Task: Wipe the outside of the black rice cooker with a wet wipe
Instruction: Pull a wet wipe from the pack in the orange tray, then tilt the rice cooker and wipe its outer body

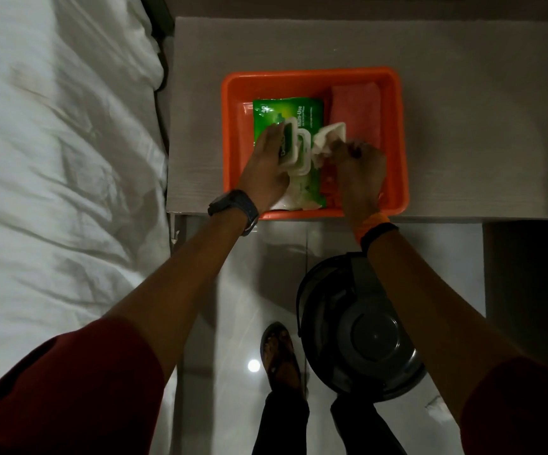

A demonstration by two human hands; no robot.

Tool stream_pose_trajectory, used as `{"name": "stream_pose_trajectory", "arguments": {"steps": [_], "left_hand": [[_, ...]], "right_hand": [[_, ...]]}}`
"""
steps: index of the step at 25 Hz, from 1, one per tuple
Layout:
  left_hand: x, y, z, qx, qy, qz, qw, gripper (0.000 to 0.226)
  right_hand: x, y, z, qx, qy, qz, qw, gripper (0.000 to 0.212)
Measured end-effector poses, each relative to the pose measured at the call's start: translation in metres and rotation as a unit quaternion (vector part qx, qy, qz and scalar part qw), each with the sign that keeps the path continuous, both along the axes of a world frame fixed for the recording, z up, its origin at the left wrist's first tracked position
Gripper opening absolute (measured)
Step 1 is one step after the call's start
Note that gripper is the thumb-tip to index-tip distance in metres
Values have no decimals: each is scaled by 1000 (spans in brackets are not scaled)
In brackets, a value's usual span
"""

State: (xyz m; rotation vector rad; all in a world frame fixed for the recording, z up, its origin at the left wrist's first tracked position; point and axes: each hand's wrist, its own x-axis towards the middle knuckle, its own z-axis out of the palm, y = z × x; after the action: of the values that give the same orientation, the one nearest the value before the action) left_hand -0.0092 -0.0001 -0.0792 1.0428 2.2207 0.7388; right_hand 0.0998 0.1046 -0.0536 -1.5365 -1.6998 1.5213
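- Head view: right hand (361,172) fingers pinch a white wet wipe (328,139) pulled from the green wipe pack (290,126).
- Left hand (267,165) lies flat on the pack, fingers pressed together.
- Pack sits in an orange tub (397,142) on the bench (463,93).
- Black rice cooker (354,326) stands on the floor (233,290) under the right forearm, well apart from the wipe.

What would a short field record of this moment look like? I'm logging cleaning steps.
stage: taking a wipe; cooker not yet touched
left hand: pressing on green plastic wet-wipe pack, white flip lid open
right hand: grip pinching white wet wipe
container: orange plastic rectangular tray on grey table
black round rice cooker: on floor, below table edge
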Motion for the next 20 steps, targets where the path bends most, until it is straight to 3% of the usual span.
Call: {"name": "stream_pose_trajectory", "arguments": {"steps": [2, 4, 10, 15, 17, 20], "left_hand": [[5, -3, -7, -82, 67, -101, 989, 78], [11, -3, -8, -142, 106, -108, 978, 81], [20, 17, 6, -285, 254, -161, 910, 67], [29, 58, 48, -398, 251, -220, 855, 45], [36, 63, 60, -373, 230, -195, 877, 43], [91, 48, 62, -167, 265, -183, 932, 34]], "right_hand": [[29, 4, 4, -81, 22, -86, 993, 24], [55, -1, 11, -170, 32, -141, 975, 19], [91, -13, 32, -121, 107, -99, 982, 26], [140, -33, 47, -90, 88, -101, 987, 31], [165, -36, 53, -99, 71, -104, 987, 26], [211, -32, 49, -101, 56, -88, 989, 15]]}}
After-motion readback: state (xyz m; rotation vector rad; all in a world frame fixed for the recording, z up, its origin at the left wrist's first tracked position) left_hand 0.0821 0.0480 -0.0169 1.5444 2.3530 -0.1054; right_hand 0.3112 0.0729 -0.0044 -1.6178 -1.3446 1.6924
